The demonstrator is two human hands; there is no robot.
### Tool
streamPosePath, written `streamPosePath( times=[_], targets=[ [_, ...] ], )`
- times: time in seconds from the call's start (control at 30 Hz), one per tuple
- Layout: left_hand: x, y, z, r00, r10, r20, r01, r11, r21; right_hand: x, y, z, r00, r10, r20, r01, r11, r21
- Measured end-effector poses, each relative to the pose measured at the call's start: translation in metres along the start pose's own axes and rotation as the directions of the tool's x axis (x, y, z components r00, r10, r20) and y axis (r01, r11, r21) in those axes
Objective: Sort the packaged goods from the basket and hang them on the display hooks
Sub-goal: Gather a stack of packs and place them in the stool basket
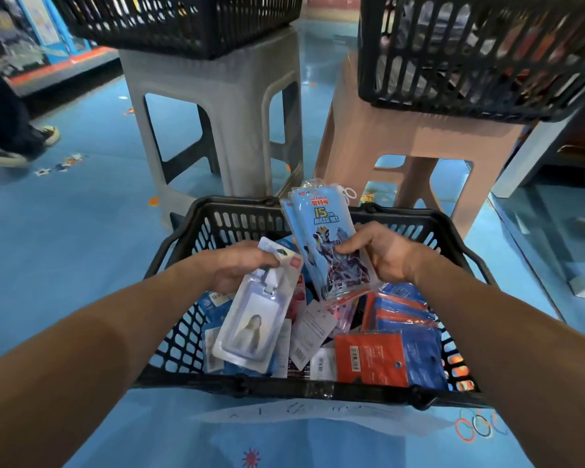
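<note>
A black plastic basket stands on the blue floor in front of me, full of packaged goods. My left hand grips the top of a pale card-holder pack that hangs down over the basket's left side. My right hand holds a small stack of blue ruler-set packs, upright and tilted slightly left, above the basket's middle. Red and blue flat packs lie in the basket's right half. No display hooks are in view.
A grey stool and a pink stool stand just beyond the basket, each bearing a black basket. A person's shoes are at the far left. A low shelf base runs along the right.
</note>
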State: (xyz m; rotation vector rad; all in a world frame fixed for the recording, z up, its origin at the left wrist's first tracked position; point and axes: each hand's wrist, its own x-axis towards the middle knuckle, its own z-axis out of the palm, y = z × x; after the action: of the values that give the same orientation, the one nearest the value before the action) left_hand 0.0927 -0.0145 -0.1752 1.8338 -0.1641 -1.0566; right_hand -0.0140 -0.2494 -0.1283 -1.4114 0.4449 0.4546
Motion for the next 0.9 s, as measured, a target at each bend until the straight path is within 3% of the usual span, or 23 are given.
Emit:
streamPosePath(
  times=[0.1, 0.27, 0.4, 0.5, 0.57, 0.7, 0.8, 0.9],
  targets=[
    [0.01, 0.006, 0.0, 0.976, 0.15, -0.16, -0.164, 0.983, -0.077, 0.001, -0.002, 0.008, 0.999, -0.032, 0.036, 0.029, 0.997, 0.07],
    [-0.003, 0.025, 0.0, 0.921, 0.298, -0.253, -0.351, 0.915, -0.2, 0.006, -0.008, 0.026, 0.994, -0.11, 0.028, 0.105, 0.985, 0.137],
    [-0.052, 0.047, 0.0, 0.919, 0.21, -0.333, -0.282, 0.941, -0.185, -0.019, -0.02, 0.056, 0.999, -0.048, 0.003, 0.047, 0.98, 0.196],
    [-0.097, 0.072, -0.009, 0.919, 0.029, -0.393, -0.17, 0.929, -0.329, -0.059, -0.045, 0.079, 1.0, 0.024, 0.02, -0.028, 0.966, 0.258],
    [-0.128, 0.097, -0.017, 0.929, -0.074, -0.362, -0.077, 0.92, -0.385, -0.089, -0.074, 0.095, 0.998, 0.044, 0.039, -0.053, 0.955, 0.291],
    [-0.198, 0.163, -0.016, 0.99, -0.012, -0.14, -0.042, 0.925, -0.377, -0.148, -0.149, 0.13, 0.999, 0.026, 0.038, -0.037, 0.94, 0.339],
    [-0.244, 0.221, -0.018, 0.989, -0.026, -0.146, -0.031, 0.928, -0.372, -0.189, -0.211, 0.15, 1.0, -0.004, -0.01, 0.007, 0.934, 0.358],
    [-0.283, 0.278, -0.034, 0.994, -0.03, -0.105, -0.013, 0.922, -0.387, -0.233, -0.279, 0.16, 0.997, -0.038, -0.069, 0.055, 0.962, 0.267]
  ],
)
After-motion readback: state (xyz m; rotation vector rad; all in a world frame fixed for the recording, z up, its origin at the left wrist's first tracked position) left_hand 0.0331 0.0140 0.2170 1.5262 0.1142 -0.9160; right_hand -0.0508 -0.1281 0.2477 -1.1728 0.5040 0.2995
